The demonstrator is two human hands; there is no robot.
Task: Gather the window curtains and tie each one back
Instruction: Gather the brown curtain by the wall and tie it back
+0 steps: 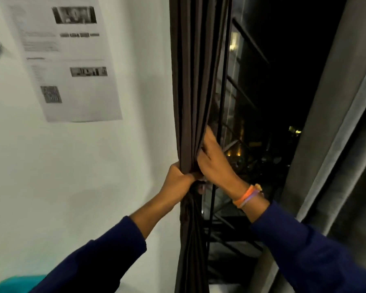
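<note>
The dark brown curtain [190,81] hangs at the left edge of the window [262,102], already bunched into a narrow column of deep pleats against the white wall [114,176]. It looks soft and limp, with enough weight to drop straight, and the folds would likely slide apart if let go; the best hold seems to be around the whole bundle at its waist, where a tie would sit. A second, grey curtain [336,123] hangs at the right side of the window, loose and not yet tied.

The left hand [179,178] is clenched round the gathered brown cloth from the wall side. The right hand [211,159], with bright bands [246,196] at the wrist, curls its fingers into the pleats on the window side, just above the left. Whether a tie-back is in either hand cannot be told.

A printed sheet [68,60] is stuck on the wall. Outside the glass is night, with small lights.
</note>
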